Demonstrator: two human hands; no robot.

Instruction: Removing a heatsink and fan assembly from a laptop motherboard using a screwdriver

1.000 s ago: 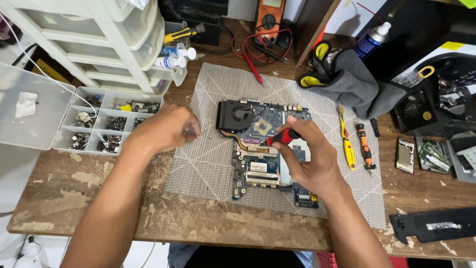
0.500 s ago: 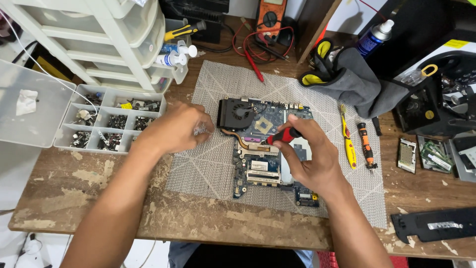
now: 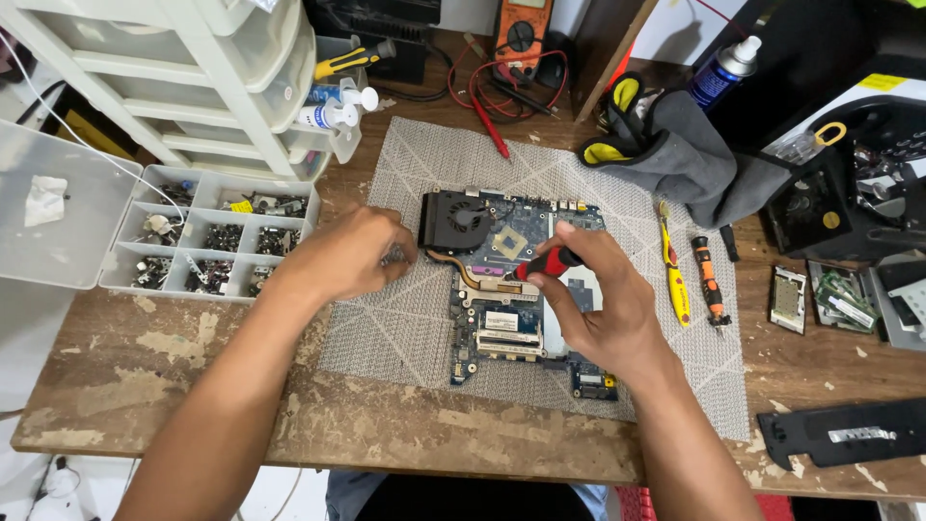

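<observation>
A blue laptop motherboard (image 3: 511, 328) with a black fan (image 3: 455, 220) and copper heat pipe lies on a grey woven mat (image 3: 405, 318). My right hand (image 3: 603, 304) rests over the board's right side and grips a red-and-black screwdriver (image 3: 545, 263), its tip pointing down-left at the board near the heat pipe. My left hand (image 3: 349, 256) hovers over the mat just left of the fan, fingers pinched together on something small that I cannot make out.
An open compartment box of screws (image 3: 207, 241) sits left of the mat, under a white drawer unit (image 3: 174, 77). Yellow and orange screwdrivers (image 3: 690, 275) lie right of the board. A multimeter (image 3: 521, 34), grey cloth (image 3: 675, 154), spray can (image 3: 723, 72) and loose parts (image 3: 839, 299) crowd the back and right.
My left hand has shifted right from beside the screw box toward the fan. My right hand stays over the board with the screwdriver.
</observation>
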